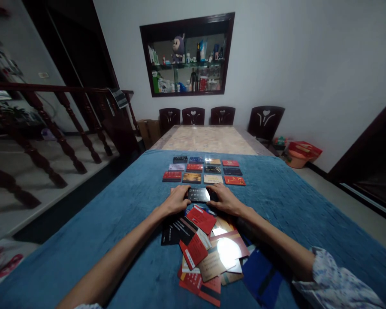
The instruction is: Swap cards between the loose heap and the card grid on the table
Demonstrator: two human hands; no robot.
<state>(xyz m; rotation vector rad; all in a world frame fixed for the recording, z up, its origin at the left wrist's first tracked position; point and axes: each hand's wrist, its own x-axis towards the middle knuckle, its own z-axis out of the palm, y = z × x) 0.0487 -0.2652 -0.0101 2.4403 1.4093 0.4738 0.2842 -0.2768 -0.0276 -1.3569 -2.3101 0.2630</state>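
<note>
A black card (198,194) with white printing is held by its two short ends, its face catching a bright glare. My left hand (177,199) closes on the left end, and my right hand (224,199) grips the right end. Just beyond them, small piles of cards stand in rows, among them a gold pile (192,177) and a red pile (234,180). Below my wrists lies a loose heap of overlapping cards, with a red card (201,219), a beige card (220,259) and a blue card (263,274). Whether more cards sit under the black one cannot be told.
A blue cloth (122,206) covers the near part of the long table, and its bare marbled top (209,139) shows farther off. Dark chairs (193,116) line the far end. A wooden railing (61,98) runs along the left, and an orange basin (297,158) is at right.
</note>
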